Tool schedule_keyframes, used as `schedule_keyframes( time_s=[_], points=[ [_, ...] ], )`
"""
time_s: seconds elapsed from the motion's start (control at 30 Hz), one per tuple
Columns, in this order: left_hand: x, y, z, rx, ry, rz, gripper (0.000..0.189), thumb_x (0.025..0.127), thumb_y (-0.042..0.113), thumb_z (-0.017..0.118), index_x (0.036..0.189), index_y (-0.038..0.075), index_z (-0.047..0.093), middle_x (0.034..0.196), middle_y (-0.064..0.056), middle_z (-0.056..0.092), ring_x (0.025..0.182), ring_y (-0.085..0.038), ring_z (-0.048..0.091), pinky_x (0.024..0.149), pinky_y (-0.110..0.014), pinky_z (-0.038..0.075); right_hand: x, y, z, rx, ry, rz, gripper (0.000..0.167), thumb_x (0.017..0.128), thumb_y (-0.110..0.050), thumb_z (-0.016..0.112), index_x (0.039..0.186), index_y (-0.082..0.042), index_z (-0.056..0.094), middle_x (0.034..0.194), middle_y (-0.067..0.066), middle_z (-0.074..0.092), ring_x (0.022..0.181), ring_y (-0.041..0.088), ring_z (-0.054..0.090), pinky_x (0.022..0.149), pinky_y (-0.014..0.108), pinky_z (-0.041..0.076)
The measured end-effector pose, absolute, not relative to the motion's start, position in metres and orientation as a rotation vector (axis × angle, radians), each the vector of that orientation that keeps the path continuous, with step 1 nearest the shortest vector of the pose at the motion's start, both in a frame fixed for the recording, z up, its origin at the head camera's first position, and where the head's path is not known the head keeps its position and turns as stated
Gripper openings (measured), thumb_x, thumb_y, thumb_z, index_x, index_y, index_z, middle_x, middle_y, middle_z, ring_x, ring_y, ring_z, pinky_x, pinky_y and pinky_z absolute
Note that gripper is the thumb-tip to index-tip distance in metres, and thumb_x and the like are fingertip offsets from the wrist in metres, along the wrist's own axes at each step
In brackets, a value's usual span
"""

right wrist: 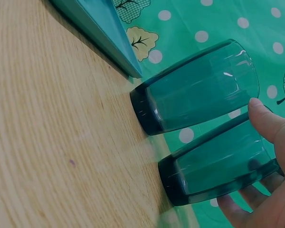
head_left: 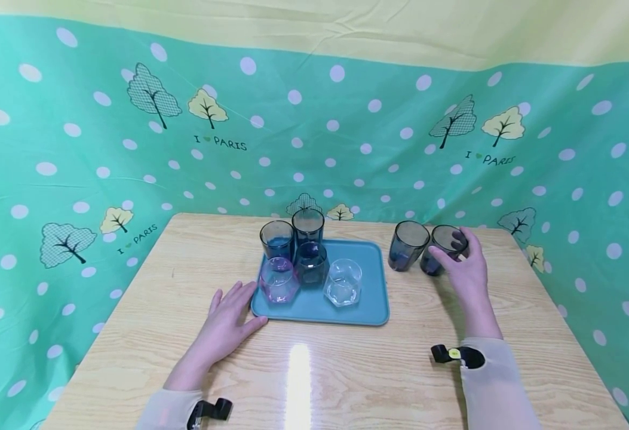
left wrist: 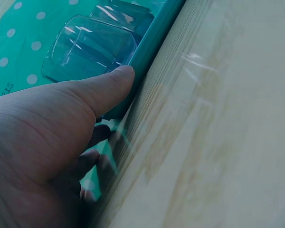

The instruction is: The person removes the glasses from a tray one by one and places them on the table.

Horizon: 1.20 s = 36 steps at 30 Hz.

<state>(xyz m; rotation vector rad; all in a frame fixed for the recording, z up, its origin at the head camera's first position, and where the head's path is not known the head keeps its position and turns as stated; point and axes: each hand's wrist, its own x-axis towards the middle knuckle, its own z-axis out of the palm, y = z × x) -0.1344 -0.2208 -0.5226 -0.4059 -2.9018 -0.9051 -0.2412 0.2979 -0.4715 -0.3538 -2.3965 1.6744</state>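
My left hand rests at the near left corner of a blue tray, its thumb and extended fingers touching the rim. In the left wrist view the thumb lies along the tray edge. Over at the right, my right hand holds a dark blue-grey drinking glass near its top, thumb on one side and fingers on the other. That glass stands upright on the table. Close beside its left side is a matching glass, which the thumb comes near in the right wrist view.
On the tray stand a purple-tinted glass, a clear glass and a short dark glass. Two tall dark glasses, one left and one behind, are at the back left. A patterned curtain hangs behind the wooden table.
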Motion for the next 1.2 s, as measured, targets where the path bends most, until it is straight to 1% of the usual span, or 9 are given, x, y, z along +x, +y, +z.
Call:
schedule_keyframes(
  time_s=[0.1, 0.4, 0.63, 0.8, 0.87, 0.93, 1.07, 1.13, 1.2],
  points=[
    [-0.134, -0.221, -0.523, -0.405, -2.900, -0.908, 0.085, 0.101, 0.039, 0.083, 0.166, -0.001, 0.045, 0.168, -0.021, 0.048, 0.162, -0.048, 0.030, 0.130, -0.072, 0.002, -0.241, 0.298, -0.472, -0.356, -2.397, 1.680, 0.105, 0.098, -0.048, 0.085, 0.178, -0.030, 0.020, 0.175, 0.002, 0.041, 0.159, 0.030, 0.040, 0.125, 0.053, 0.041],
    [-0.134, -0.220, -0.521, -0.401, -2.890, -0.911, 0.085, 0.100, 0.037, 0.084, 0.165, -0.001, 0.045, 0.167, -0.022, 0.050, 0.161, -0.049, 0.032, 0.130, -0.073, 0.003, -0.242, 0.297, -0.471, -0.380, -2.371, 1.726, 0.104, 0.099, -0.040, 0.086, 0.178, -0.031, 0.020, 0.176, -0.001, 0.039, 0.159, 0.030, 0.039, 0.125, 0.051, 0.042],
    [-0.133, -0.220, -0.522, -0.402, -2.896, -0.913, 0.085, 0.101, 0.039, 0.083, 0.166, -0.001, 0.045, 0.168, -0.022, 0.049, 0.162, -0.048, 0.031, 0.130, -0.073, 0.002, -0.242, 0.297, -0.470, -0.367, -2.376, 1.700, 0.106, 0.098, -0.040, 0.088, 0.178, -0.030, 0.020, 0.177, -0.002, 0.038, 0.162, 0.028, 0.035, 0.127, 0.051, 0.040],
    [-0.133, -0.220, -0.522, -0.401, -2.895, -0.904, 0.085, 0.101, 0.039, 0.083, 0.166, -0.001, 0.045, 0.168, -0.022, 0.049, 0.162, -0.048, 0.031, 0.130, -0.074, 0.003, -0.239, 0.297, -0.468, -0.383, -2.380, 1.712, 0.108, 0.096, -0.043, 0.089, 0.178, -0.038, 0.018, 0.181, 0.000, 0.030, 0.161, 0.041, 0.034, 0.126, 0.057, 0.039],
    [-0.133, -0.220, -0.522, -0.404, -2.889, -0.900, 0.085, 0.100, 0.039, 0.083, 0.166, -0.001, 0.045, 0.167, -0.022, 0.049, 0.161, -0.049, 0.032, 0.129, -0.074, 0.003, -0.239, 0.296, -0.466, -0.386, -2.381, 1.706, 0.110, 0.095, -0.044, 0.089, 0.178, -0.039, 0.017, 0.182, 0.000, 0.025, 0.161, 0.044, 0.033, 0.127, 0.057, 0.038],
    [-0.133, -0.220, -0.522, -0.405, -2.887, -0.897, 0.085, 0.100, 0.038, 0.083, 0.165, -0.001, 0.045, 0.167, -0.022, 0.050, 0.161, -0.049, 0.032, 0.129, -0.074, 0.003, -0.238, 0.296, -0.463, -0.375, -2.377, 1.686, 0.110, 0.095, -0.044, 0.089, 0.178, -0.036, 0.018, 0.182, 0.001, 0.025, 0.162, 0.040, 0.033, 0.129, 0.054, 0.035],
    [-0.133, -0.220, -0.522, -0.402, -2.889, -0.896, 0.085, 0.100, 0.038, 0.084, 0.166, -0.001, 0.045, 0.167, -0.022, 0.050, 0.161, -0.049, 0.032, 0.129, -0.074, 0.003, -0.236, 0.295, -0.456, -0.323, -2.354, 1.641, 0.108, 0.096, -0.041, 0.089, 0.178, -0.027, 0.019, 0.180, 0.003, 0.032, 0.165, 0.026, 0.030, 0.134, 0.047, 0.025],
    [-0.133, -0.220, -0.522, -0.399, -2.894, -0.897, 0.085, 0.100, 0.038, 0.084, 0.166, 0.000, 0.045, 0.167, -0.022, 0.049, 0.161, -0.048, 0.032, 0.130, -0.074, 0.003, -0.235, 0.294, -0.454, -0.319, -2.352, 1.618, 0.107, 0.096, -0.042, 0.088, 0.178, -0.027, 0.020, 0.180, 0.002, 0.032, 0.166, 0.023, 0.027, 0.135, 0.046, 0.020],
    [-0.133, -0.220, -0.522, -0.401, -2.895, -0.901, 0.085, 0.100, 0.039, 0.084, 0.166, 0.000, 0.045, 0.167, -0.021, 0.049, 0.161, -0.048, 0.031, 0.130, -0.074, 0.003, -0.233, 0.294, -0.451, -0.329, -2.353, 1.594, 0.106, 0.097, -0.043, 0.088, 0.178, -0.029, 0.021, 0.181, -0.001, 0.030, 0.166, 0.021, 0.024, 0.136, 0.046, 0.017]
  ],
)
